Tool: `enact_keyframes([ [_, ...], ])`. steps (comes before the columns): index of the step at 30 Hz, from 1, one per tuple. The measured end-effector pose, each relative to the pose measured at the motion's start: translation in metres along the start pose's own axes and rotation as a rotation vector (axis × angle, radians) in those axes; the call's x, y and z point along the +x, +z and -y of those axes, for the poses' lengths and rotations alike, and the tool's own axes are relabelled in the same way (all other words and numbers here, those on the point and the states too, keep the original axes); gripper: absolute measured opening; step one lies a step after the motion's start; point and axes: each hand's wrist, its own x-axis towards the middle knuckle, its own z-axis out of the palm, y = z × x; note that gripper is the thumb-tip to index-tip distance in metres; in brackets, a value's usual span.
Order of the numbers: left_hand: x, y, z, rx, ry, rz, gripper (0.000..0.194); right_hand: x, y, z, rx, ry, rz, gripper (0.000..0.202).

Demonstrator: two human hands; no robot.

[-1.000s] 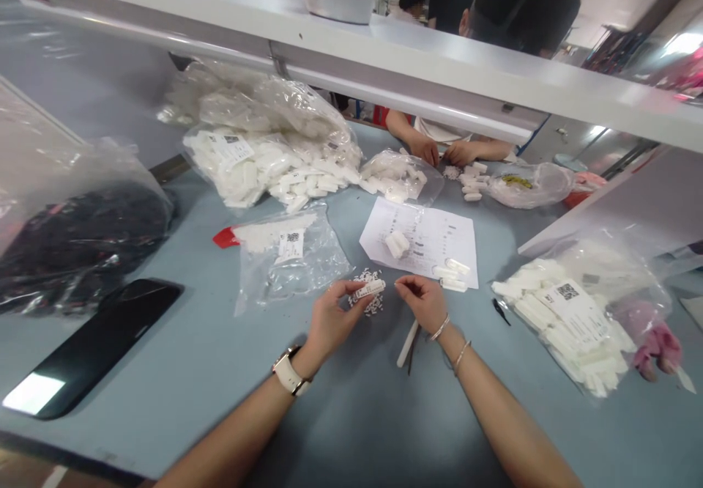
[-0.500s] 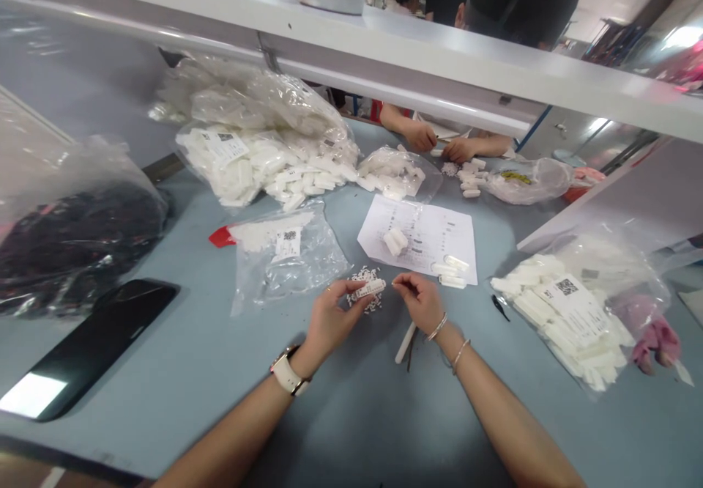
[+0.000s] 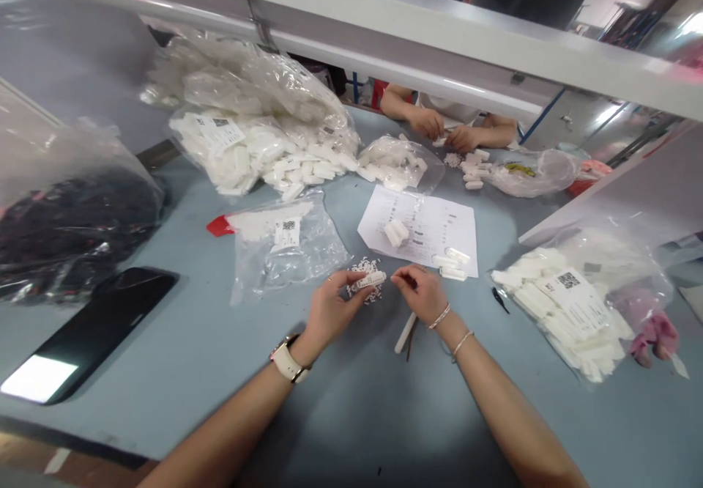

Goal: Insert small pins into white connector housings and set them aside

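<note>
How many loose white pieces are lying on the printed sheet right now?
3: one near the middle of the printed sheet, two at its lower right edge. More may hide behind the right hand.

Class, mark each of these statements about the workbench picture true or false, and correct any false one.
1. The left hand holds a small white printed plastic strip. True.
2. A black phone lies on the printed paper sheet. False: it lies on the blue-grey table, far to the left.
3. A white wristwatch is on the left wrist. True.
4. The right hand rests flat, far from the strip. False: its fingers are pinched right beside the strip.
5. A slim white stick lies on the table below the right hand. True.
</note>
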Motion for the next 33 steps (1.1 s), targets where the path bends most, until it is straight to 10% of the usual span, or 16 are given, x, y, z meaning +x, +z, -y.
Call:
enact_keyframes([
  [9,-0.001,0.001,0.001,0.03,0.073,0.009,0.018,-0.001,0.001,0.013,0.186,-0.005,-0.059,0.016],
  [26,-0.003,0.001,-0.001,0.041,0.247,-0.022,0.011,-0.01,0.013,0.014,-0.248,-0.217,-0.132,0.021],
  [33,-0.002,0.0,-0.004,-0.021,0.204,-0.03,0.014,-0.006,0.01,0.013,0.134,-0.025,-0.129,0.015],
])
